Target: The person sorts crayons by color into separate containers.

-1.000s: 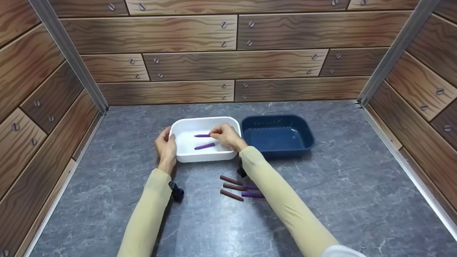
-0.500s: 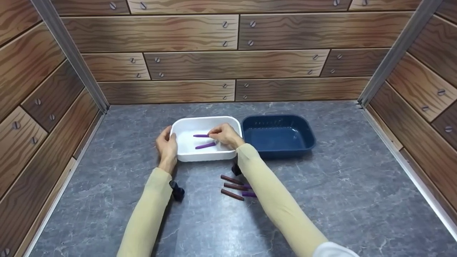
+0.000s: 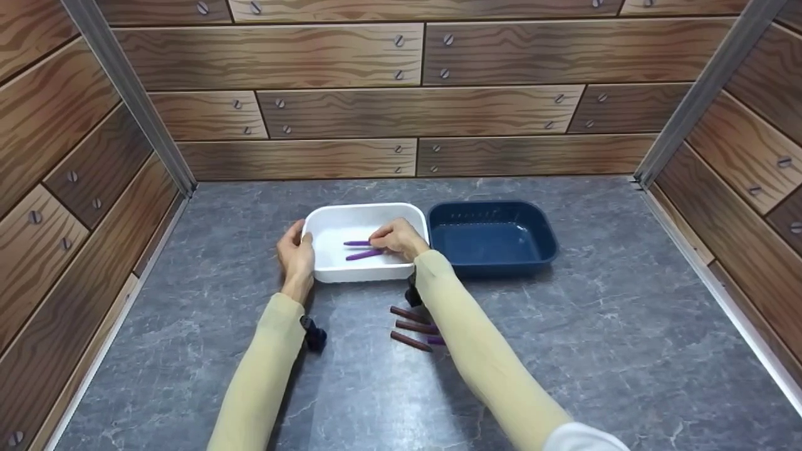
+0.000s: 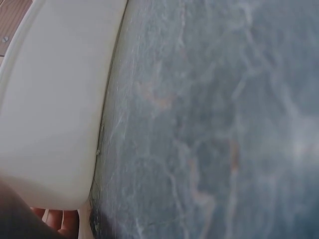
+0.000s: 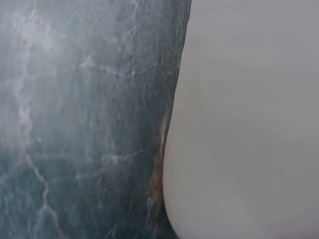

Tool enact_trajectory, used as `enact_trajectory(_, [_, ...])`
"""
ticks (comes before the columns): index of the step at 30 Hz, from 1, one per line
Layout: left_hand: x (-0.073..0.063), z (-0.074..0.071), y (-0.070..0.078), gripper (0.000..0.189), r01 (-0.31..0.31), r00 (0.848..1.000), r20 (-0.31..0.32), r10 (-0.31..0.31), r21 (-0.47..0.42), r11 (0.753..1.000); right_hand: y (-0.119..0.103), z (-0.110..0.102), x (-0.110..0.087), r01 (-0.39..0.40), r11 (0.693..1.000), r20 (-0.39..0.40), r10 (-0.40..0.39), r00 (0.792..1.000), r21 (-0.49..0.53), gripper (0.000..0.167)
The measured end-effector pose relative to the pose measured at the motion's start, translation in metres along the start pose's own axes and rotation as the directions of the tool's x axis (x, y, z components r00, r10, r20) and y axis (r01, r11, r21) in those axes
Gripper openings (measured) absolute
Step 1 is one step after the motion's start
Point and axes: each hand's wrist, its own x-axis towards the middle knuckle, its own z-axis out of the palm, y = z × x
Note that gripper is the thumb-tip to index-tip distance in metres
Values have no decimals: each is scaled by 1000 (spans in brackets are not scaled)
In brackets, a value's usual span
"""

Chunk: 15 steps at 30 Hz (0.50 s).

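My left hand (image 3: pixel 297 258) grips the left end of a white plastic tray (image 3: pixel 363 274), thumb at the rim and fingers outside the wall. In the left wrist view some fingers (image 4: pixel 69 221) show at the corner of the tray. Inside the tray my right hand (image 3: pixel 398 238) pinches the right end of a purple crayon (image 3: pixel 356 243) that points left. Just nearer to me a second purple crayon (image 3: pixel 362 255) lies on the tray floor, its right end by the hand. Only the outer tray wall (image 5: pixel 244 124) and tabletop appear in the right wrist view.
A dark blue tray (image 3: pixel 495 270) stands right beside the white one. Several brown crayons (image 3: pixel 411 341) and a purple crayon (image 3: pixel 436 341) lie on the grey marbled tabletop (image 3: pixel 207 300), partly under my right forearm. Wood-patterned walls (image 3: pixel 338 113) enclose the table at back and sides.
My right hand has lowered slightly toward me with the purple crayon, which now lies closer alongside the second one. My right forearm has shifted left over the loose crayons. The left hand keeps its hold.
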Motion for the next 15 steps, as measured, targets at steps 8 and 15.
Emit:
enact_trajectory(8, [2, 0, -1, 40, 9, 1000, 0, -9, 8, 1000, -1, 1, -2, 25, 1000, -24, -25, 999, -12, 19])
enact_trajectory(15, [3, 1, -1, 40, 9, 1000, 4, -9, -13, 1000, -1, 0, -2, 45, 996, -31, -47, 998, -76, 19])
